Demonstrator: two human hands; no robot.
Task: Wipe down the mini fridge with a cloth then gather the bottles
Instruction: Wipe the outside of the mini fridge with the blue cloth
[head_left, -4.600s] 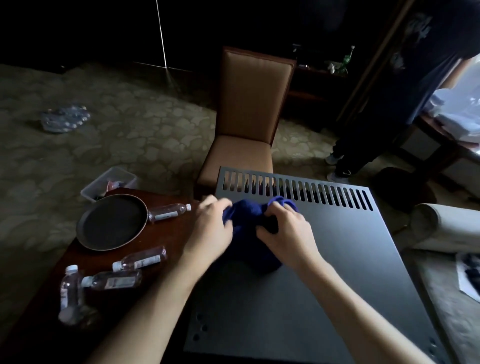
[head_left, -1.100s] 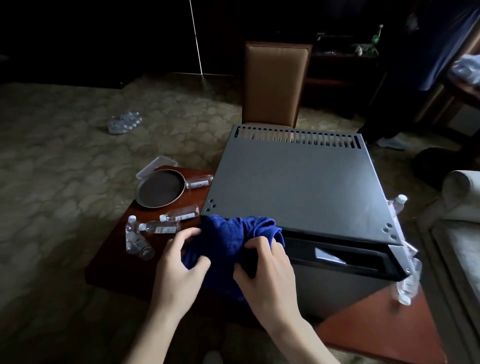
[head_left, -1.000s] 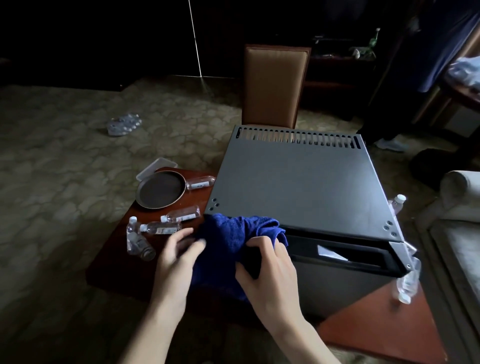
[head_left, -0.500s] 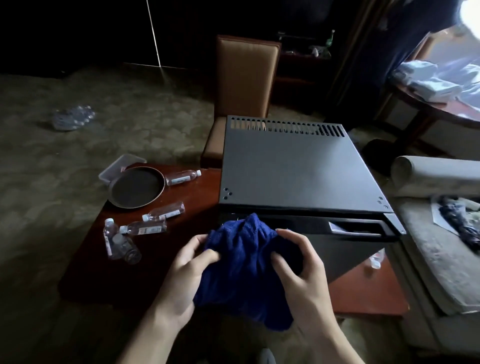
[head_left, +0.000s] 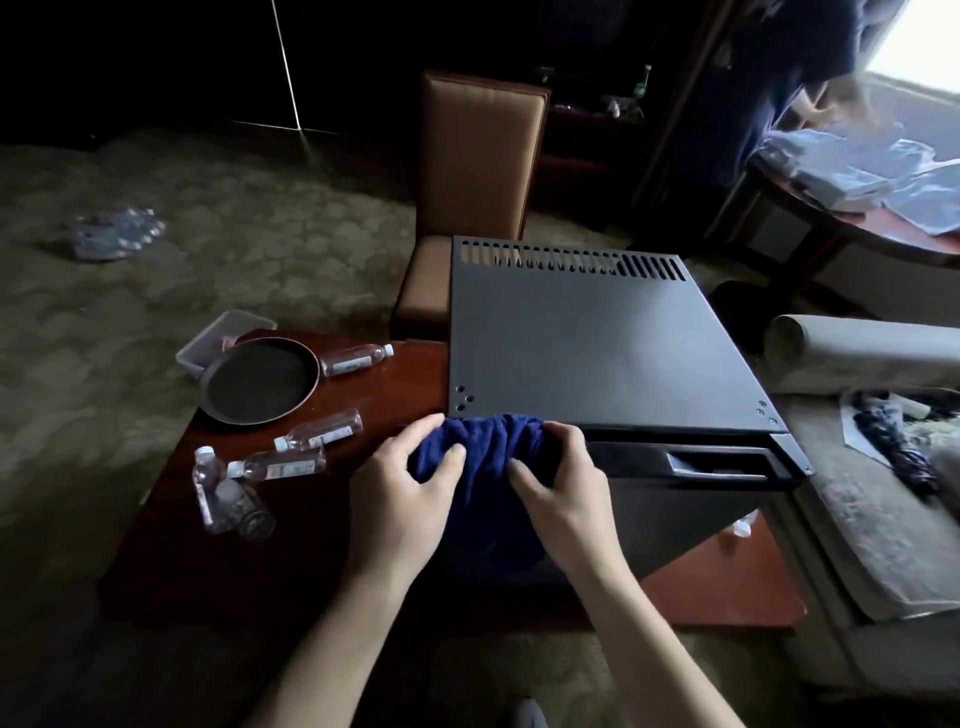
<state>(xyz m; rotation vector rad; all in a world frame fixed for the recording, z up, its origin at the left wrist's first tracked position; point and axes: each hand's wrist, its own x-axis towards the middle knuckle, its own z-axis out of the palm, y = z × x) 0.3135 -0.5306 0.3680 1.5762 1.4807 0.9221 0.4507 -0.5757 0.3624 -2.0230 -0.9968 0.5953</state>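
A black mini fridge (head_left: 597, 338) stands on a low red-brown table (head_left: 363, 395). A bunched blue cloth (head_left: 483, 457) lies against the fridge's front top-left edge and hangs down its door. My left hand (head_left: 400, 499) grips the cloth's left side and my right hand (head_left: 566, 493) grips its right side. Several small clear water bottles (head_left: 280, 465) lie on the table left of the fridge, one (head_left: 356, 358) beside a round dark tray (head_left: 257, 382). Another bottle (head_left: 740, 527) shows at the fridge's right side, mostly hidden.
A tan chair (head_left: 478, 171) stands behind the fridge. A clear plastic box (head_left: 221, 332) sits past the tray. A pale sofa (head_left: 883, 467) is on the right, a round table (head_left: 857, 218) with plastic bags and a person behind it. A bottle pack (head_left: 117, 236) lies on the carpet.
Both hands dragged the cloth from the back of the fridge top to its front edge, lifted it briefly in front of the door, then pressed it back against the front top edge.
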